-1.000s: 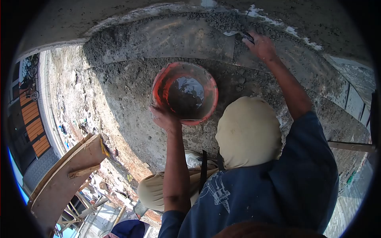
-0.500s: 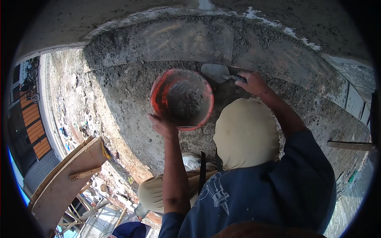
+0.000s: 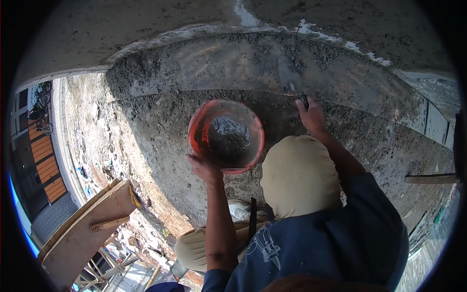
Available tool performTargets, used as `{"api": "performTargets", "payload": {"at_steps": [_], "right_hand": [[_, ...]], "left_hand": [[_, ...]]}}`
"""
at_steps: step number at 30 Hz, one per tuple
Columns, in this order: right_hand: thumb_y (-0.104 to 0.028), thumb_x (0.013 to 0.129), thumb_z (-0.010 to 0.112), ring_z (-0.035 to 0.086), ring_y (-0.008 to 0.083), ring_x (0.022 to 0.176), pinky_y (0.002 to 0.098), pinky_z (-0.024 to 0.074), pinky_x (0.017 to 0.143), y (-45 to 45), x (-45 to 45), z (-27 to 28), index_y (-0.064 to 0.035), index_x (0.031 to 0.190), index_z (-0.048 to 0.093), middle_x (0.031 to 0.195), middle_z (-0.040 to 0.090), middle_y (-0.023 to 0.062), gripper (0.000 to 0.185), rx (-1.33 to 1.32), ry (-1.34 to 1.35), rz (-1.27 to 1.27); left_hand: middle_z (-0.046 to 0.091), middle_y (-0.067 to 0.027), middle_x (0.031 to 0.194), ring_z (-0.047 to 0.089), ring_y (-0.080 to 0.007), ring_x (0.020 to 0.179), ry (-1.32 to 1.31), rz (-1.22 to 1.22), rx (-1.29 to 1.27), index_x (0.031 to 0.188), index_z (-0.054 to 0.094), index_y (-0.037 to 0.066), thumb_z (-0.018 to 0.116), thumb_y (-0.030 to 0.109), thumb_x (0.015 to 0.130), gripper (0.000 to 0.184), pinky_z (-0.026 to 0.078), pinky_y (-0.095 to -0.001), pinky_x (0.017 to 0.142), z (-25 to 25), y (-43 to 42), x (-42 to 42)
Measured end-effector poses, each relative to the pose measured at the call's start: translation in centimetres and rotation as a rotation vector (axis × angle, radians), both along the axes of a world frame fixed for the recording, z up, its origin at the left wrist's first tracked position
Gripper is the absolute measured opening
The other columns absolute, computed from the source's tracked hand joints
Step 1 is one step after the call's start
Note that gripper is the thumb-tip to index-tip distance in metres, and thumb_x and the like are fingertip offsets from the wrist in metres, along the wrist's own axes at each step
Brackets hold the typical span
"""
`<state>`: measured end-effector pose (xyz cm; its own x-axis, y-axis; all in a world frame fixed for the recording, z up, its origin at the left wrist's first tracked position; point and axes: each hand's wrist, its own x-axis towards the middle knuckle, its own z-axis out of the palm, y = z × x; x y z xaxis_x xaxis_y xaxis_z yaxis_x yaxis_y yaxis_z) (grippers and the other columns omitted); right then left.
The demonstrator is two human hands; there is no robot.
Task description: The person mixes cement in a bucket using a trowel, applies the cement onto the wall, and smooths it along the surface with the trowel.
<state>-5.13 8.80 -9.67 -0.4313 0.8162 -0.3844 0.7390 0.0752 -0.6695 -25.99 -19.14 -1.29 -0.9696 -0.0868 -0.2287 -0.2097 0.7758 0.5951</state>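
Observation:
My left hand [image 3: 203, 168] grips the near-left rim of an orange-red bucket [image 3: 261, 134], its fingers against the outer side. Inside lies wet grey mortar [image 3: 231, 134], with a shiny patch toward the far side. My right hand [image 3: 312, 116] is closed around the dark handle of a trowel [image 3: 290, 75]. The trowel's blade points away from me, over the mortar-smeared board [image 3: 209, 63] at the foot of the wall; its outline blends with the grey surface. Whether the blade touches the board I cannot tell.
A grey wall [image 3: 170, 24] with white patches runs across the far side. Rough, crumbly ground [image 3: 160, 136] surrounds the bucket. My bent knee [image 3: 301, 175] is close on the right. A wooden panel [image 3: 82, 238] and sunlit rubble [image 3: 104, 131] lie to the left; a plank [image 3: 430, 178] juts in at right.
The trowel has moved from beside the bucket up over the board, its blade swinging to point away from me. My left hand stays on the bucket. The whole view has shifted slightly.

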Motion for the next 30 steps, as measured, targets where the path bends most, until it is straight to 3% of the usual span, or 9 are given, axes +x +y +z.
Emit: {"api": "performTargets", "payload": {"at_steps": [1,4,10,12,14,16,21,23,30], "right_hand": [[-0.043,0.091,0.063,0.066,0.0434,0.094,0.0490,0.0518,0.082,0.1,0.1,0.2,-0.0046,0.118,0.062,0.097,0.069,0.0223,0.048,0.000,0.006,-0.082],[-0.041,0.091,0.063,0.065,0.0437,0.094,0.0501,0.0513,0.082,0.0,-1.1,0.7,-0.0047,0.114,0.063,0.096,0.069,0.0221,0.043,0.070,0.048,0.325],[-0.038,0.089,0.064,0.065,0.0458,0.095,0.0514,0.0510,0.083,-0.3,-8.1,-2.4,-0.0003,0.119,0.058,0.102,0.068,0.0246,0.048,0.003,0.040,-0.131],[-0.038,0.088,0.064,0.064,0.0457,0.097,0.0517,0.0505,0.085,-1.4,-10.3,-3.6,0.0016,0.122,0.056,0.103,0.067,0.0261,0.053,0.183,0.206,0.184],[-0.035,0.085,0.065,0.065,0.0431,0.101,0.0498,0.0507,0.088,-1.2,-14.1,-2.6,0.0001,0.129,0.055,0.105,0.068,0.0260,0.058,-0.036,0.099,0.496],[-0.035,0.087,0.066,0.069,0.0367,0.089,0.0467,0.0525,0.079,-0.9,-19.0,-4.0,0.0034,0.123,0.055,0.097,0.068,0.0231,0.054,-0.016,0.161,0.511],[-0.028,0.098,0.058,0.059,0.0165,0.059,0.0377,0.0475,0.054,3.8,-24.9,-3.2,0.0064,0.125,0.051,0.081,0.061,0.0092,0.044,-0.621,0.417,-0.107],[-0.027,0.101,0.057,0.053,0.0152,0.053,0.0352,0.0436,0.051,5.3,-20.1,-0.1,0.0019,0.119,0.053,0.074,0.056,0.0037,0.035,-0.791,0.546,-0.231],[-0.031,0.097,0.060,0.056,0.0140,0.052,0.0324,0.0468,0.046,3.7,-7.4,0.8,-0.0084,0.102,0.055,0.074,0.057,0.0027,0.023,-0.722,0.648,-0.666]], "left_hand": [[0.064,-0.0228,0.111,0.062,-0.0387,0.097,0.005,-0.013,-0.037,0.136,0.041,-0.012,0.041,0.039,0.103,0.060,0.046,-0.0487,0.086,-0.3,-0.4,0.1],[0.064,-0.0224,0.112,0.063,-0.0391,0.099,0.008,-0.044,-0.096,0.138,0.039,-0.011,0.042,0.039,0.103,0.061,0.047,-0.0484,0.087,-0.7,-0.7,-0.2],[0.061,-0.0291,0.115,0.061,-0.0447,0.104,-0.026,0.010,-0.008,0.141,0.035,-0.006,0.044,0.041,0.101,0.062,0.047,-0.0518,0.088,-0.3,-0.7,0.1],[0.060,-0.0241,0.121,0.060,-0.0400,0.108,-0.055,0.029,-0.017,0.143,0.035,-0.006,0.039,0.041,0.103,0.062,0.047,-0.0469,0.091,-0.4,-0.6,0.1],[0.060,-0.0253,0.121,0.059,-0.0404,0.108,-0.042,0.012,-0.051,0.142,0.037,-0.006,0.037,0.041,0.103,0.061,0.047,-0.0472,0.092,-0.8,-1.0,0.1],[0.059,-0.0259,0.122,0.059,-0.0407,0.108,-0.028,0.006,-0.017,0.141,0.038,-0.006,0.036,0.041,0.104,0.061,0.046,-0.0476,0.093,-0.8,-0.6,0.1],[0.058,-0.0257,0.125,0.059,-0.0402,0.109,-0.152,0.071,0.125,0.141,0.038,-0.006,0.035,0.043,0.104,0.062,0.046,-0.0477,0.096,1.0,0.1,0.0],[0.058,-0.0257,0.125,0.059,-0.0398,0.109,-0.115,0.064,0.062,0.140,0.040,-0.006,0.034,0.045,0.104,0.062,0.046,-0.0471,0.095,0.3,-0.8,0.1],[0.061,-0.0255,0.122,0.061,-0.0401,0.109,-0.091,0.050,0.052,0.139,0.041,-0.006,0.033,0.047,0.104,0.064,0.046,-0.0485,0.094,-0.6,-0.8,0.0]]}}
